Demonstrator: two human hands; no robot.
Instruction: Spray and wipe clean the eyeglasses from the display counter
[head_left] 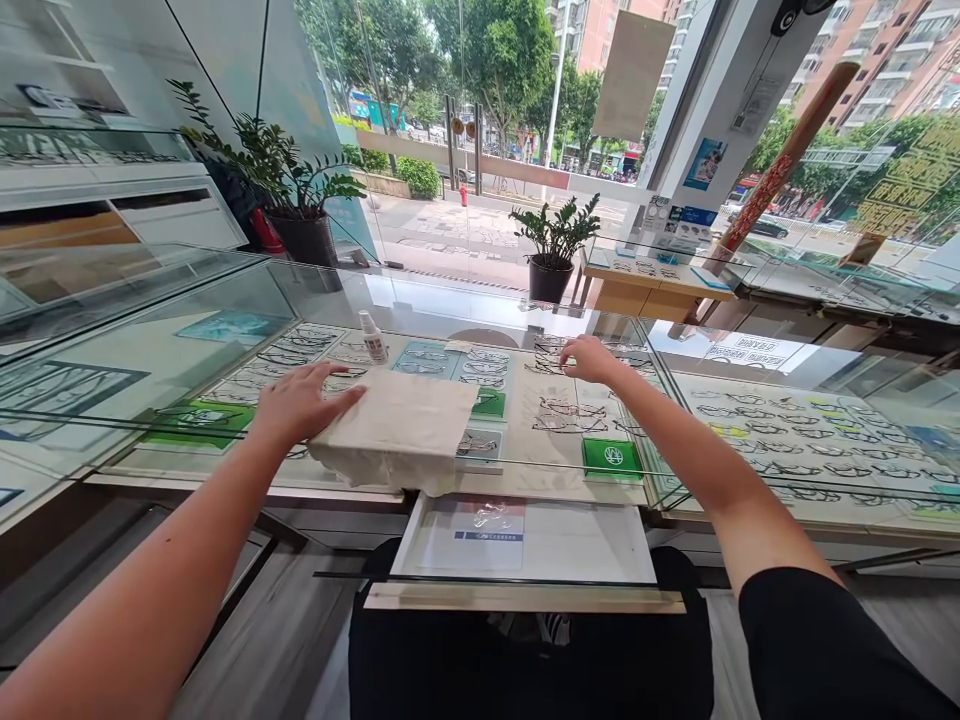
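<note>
My left hand (300, 408) lies over the glass counter, fingers stretched out and thumb at the left edge of a cream cloth (397, 415). The cloth is spread on the glass, its front part hanging in folds over the counter's edge. Just behind it stands a small white spray bottle (373, 340). My right hand (589, 360) is farther to the right, above the glass, with its fingers curled together. Whatever those fingers hold, if anything, is too small to make out. Rows of eyeglasses (568, 414) show through the glass below that hand.
A white drawer (585, 540) is pulled out in front of my lap, holding a printed sheet (480, 535). Green cards (613, 458) lie in the display. More glasses (787, 430) fill the right case. Potted plants (551, 275) stand beyond the counter by the window.
</note>
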